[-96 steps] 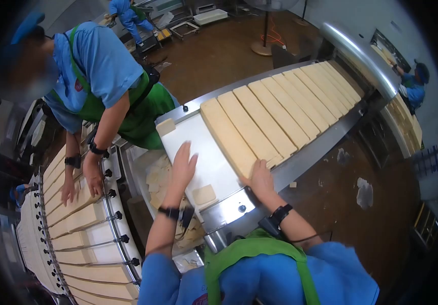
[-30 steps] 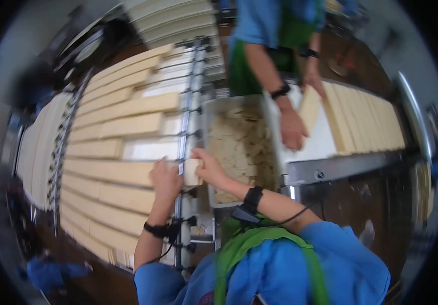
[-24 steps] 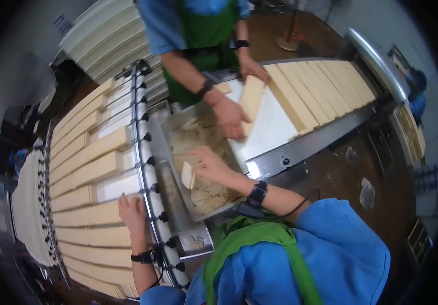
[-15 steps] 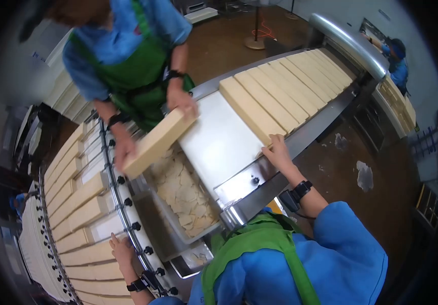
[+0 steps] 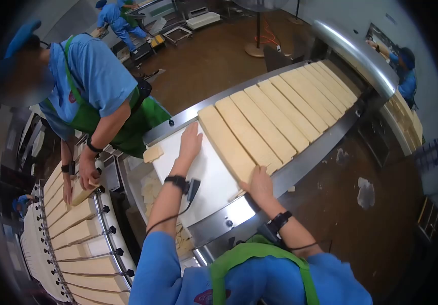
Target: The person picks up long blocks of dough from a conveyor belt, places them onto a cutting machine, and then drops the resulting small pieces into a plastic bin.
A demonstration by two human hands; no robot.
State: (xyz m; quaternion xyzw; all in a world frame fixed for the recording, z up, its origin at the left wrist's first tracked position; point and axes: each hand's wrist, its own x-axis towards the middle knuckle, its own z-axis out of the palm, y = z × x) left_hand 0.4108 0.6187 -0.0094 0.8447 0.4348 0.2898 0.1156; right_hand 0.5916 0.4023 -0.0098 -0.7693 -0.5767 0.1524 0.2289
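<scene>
A long cream-coloured block (image 5: pixel 236 148), which looks like crustless bread, is the nearest in a row lying side by side on the white conveyor belt (image 5: pixel 198 175). My left hand (image 5: pixel 190 141) rests over the belt beside the block's far end, fingers stretched and touching or very near its side. At the block's near end, my right hand (image 5: pixel 259 187) has its fingers over the corner and its thumb at the end face. A small pale scrap (image 5: pixel 153 153) lies at the belt's far left edge.
A co-worker (image 5: pixel 94 76) stands at left, hands on a block at the second conveyor (image 5: pixel 108 223), which carries several blocks. Beneath the belt's end is a bin with pale scraps (image 5: pixel 150 190). A metal roller cover (image 5: pixel 353 51) spans the far end. Other people work farther off.
My left hand has come from the left conveyor to the belt. The row now reaches farther toward me. The co-worker has carried a block over to the left conveyor.
</scene>
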